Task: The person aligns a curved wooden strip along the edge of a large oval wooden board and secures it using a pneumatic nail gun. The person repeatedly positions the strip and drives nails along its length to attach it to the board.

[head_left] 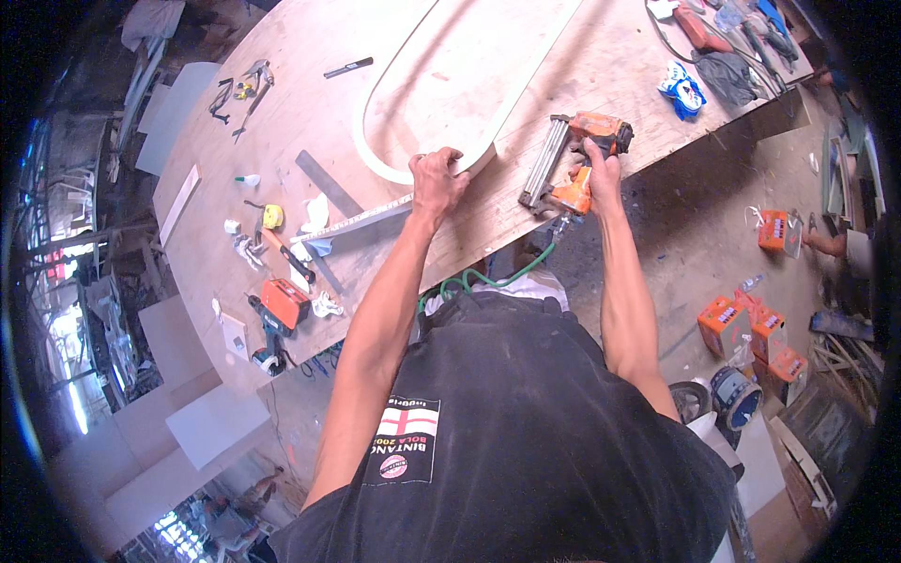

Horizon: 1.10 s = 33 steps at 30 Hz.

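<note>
My left hand (438, 185) is closed over the near bend of a pale U-shaped strip (365, 131), which stands on edge on a large wooden tabletop (310, 103). My fingers hide part of that bend. In my right hand (603, 176) is an orange nail gun (598, 126), held by its grip just right of the strip, over the table's near edge. Its long grey magazine points to the left. A green coiled air hose (511, 276) runs from the bottom of its handle toward my waist. A long metal ruler (357, 223) lies beside my left wrist.
On the left of the table lie a yellow tape measure (272, 217), an orange box (284, 302), a cordless drill (270, 349) and a clamp (251, 89). A blue-white packet (682, 91) sits at right. Orange boxes (723, 327) stand on the floor; another person's arm (826, 244) shows there.
</note>
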### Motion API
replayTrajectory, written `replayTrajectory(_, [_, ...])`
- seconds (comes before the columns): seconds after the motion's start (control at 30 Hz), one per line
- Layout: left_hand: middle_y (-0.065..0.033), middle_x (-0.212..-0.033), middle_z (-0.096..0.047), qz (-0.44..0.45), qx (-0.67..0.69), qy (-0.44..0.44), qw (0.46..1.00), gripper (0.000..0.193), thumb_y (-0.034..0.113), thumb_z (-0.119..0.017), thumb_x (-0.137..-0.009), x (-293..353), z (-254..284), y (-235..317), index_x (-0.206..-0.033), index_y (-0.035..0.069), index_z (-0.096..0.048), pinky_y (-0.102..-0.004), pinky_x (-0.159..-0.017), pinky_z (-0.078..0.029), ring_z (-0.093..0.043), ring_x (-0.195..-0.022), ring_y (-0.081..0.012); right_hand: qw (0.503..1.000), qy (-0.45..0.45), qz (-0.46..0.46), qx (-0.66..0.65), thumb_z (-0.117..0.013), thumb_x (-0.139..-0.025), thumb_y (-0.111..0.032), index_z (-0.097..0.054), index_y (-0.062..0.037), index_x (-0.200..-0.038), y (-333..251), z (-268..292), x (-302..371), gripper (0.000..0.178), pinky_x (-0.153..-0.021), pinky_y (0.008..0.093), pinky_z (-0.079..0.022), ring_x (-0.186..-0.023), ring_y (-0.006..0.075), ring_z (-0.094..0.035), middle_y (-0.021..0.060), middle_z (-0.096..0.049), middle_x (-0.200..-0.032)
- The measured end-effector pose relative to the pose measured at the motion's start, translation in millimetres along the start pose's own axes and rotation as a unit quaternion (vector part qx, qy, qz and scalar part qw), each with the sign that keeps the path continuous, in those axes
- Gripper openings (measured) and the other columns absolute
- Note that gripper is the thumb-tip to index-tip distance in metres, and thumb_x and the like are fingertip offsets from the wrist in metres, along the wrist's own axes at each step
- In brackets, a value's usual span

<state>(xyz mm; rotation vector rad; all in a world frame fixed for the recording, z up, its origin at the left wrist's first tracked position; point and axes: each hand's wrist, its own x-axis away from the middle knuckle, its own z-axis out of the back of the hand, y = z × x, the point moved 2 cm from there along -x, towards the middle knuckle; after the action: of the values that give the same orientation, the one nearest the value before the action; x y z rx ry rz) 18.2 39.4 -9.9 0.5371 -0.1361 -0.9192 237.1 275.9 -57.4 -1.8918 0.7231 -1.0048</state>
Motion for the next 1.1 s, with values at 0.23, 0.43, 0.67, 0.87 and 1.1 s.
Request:
replayTrajectory(0.23, [-0.0114, -0.100, -0.080, 0.037, 0.020, -0.007, 0.999, 0.050, 0.020, -0.089, -0.080, 11.3, 12.1, 2.8, -0.124, 0.012, -0.069, -0.0528, -0.112, -0.036, -0.075, -0.101, -0.0281, 0.984, 0.017, -0.060, 0.164, -0.069, -0.103, -0.046, -0.063, 0.0046, -0.116, 11.1, 18.6, -35.4, 0.052, -0.060, 0.0355, -0.063, -0.081, 0.0241, -0.079, 0.0155, -0.073, -0.094])
replayTrajectory(0.43, [-0.0105, -0.102, -0.080, 0.023, 0.018, 0.000, 1.000, 0.056, 0.025, -0.092, -0.078, 6.8, 1.1, -8.8, -0.127, 0.012, -0.067, -0.0536, -0.113, -0.035, -0.075, -0.104, -0.0282, 0.824, 0.086, 0.040, 0.559, -0.056, -0.095, -0.079, -0.074, 0.0144, -0.100, 5.0, 31.5, -46.5, 0.095, -0.090, 0.0514, -0.059, -0.103, 0.0453, -0.076, 0.0336, -0.075, -0.098])
replayTrajectory(0.67, [-0.0090, -0.117, -0.076, -0.022, -0.027, 0.016, 0.999, 0.067, 0.036, -0.094, -0.076, 20.6, 16.6, -22.7, -0.133, 0.013, -0.066, -0.0555, -0.117, -0.032, -0.069, -0.117, -0.0257, 0.788, 0.047, -0.073, 0.610, -0.057, -0.088, -0.087, -0.077, 0.0018, -0.116, -24.3, 47.1, -39.8, 0.096, -0.098, 0.0555, -0.055, -0.117, 0.0477, -0.070, 0.0316, -0.074, -0.120])
replayTrajectory(0.87, [-0.0049, -0.119, -0.071, -0.060, -0.113, -0.027, 0.991, 0.069, 0.048, -0.089, -0.078, 42.1, 55.6, -62.4, -0.133, 0.013, -0.067, -0.0610, -0.122, -0.022, -0.067, -0.119, -0.0246, 0.818, -0.010, 0.214, 0.533, -0.079, -0.093, -0.045, -0.078, -0.0093, -0.110, -59.2, -47.5, 32.2, 0.040, -0.091, 0.0487, -0.057, -0.099, 0.0370, -0.073, 0.0145, -0.077, -0.105])
replayTrajectory(1.1, [-0.0037, -0.104, -0.073, -0.111, -0.058, -0.083, 0.989, 0.053, 0.050, -0.086, -0.082, 22.2, 61.2, -66.5, -0.118, 0.013, -0.074, -0.0585, -0.122, -0.024, -0.069, -0.112, -0.0232, 0.639, -0.264, 0.468, 0.550, -0.076, -0.088, -0.023, -0.078, -0.0127, -0.111, -10.8, -167.5, 57.6, 0.025, -0.105, 0.0440, -0.050, -0.118, 0.0283, -0.064, 0.0064, -0.073, -0.115])
